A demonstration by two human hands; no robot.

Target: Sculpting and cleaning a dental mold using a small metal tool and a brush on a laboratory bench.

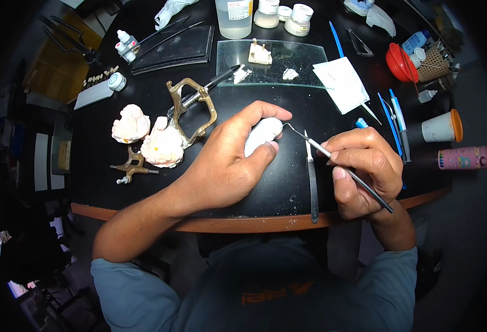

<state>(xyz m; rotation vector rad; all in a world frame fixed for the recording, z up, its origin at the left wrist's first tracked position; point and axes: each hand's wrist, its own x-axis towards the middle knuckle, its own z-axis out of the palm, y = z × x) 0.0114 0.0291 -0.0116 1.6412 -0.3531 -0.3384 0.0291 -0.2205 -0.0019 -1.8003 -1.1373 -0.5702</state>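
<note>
My left hand (235, 157) is wrapped round a white plaster-like piece (263, 135), its rounded end showing between thumb and forefinger. Pinched in my right hand (365, 171) is a dental carver (316, 146) with a dark handle and a thin bent metal tip. That tip is at the white piece's right end; whether it touches I cannot tell. Between the hands a knife with a ribbed metal handle (312, 182) lies on the black table, pointing away from me. Left of my left hand sit pinkish-white plaster dental casts (163, 145) beside a brass articulator frame (207, 113).
A glass slab (304, 52) at the back bears a small toothed model (260, 53) and white scraps. Behind it stand a large bottle of clear liquid (235, 22) and jars (299, 21). White paper sheets (346, 88), a red bowl (397, 62) and a cup (438, 128) are at right.
</note>
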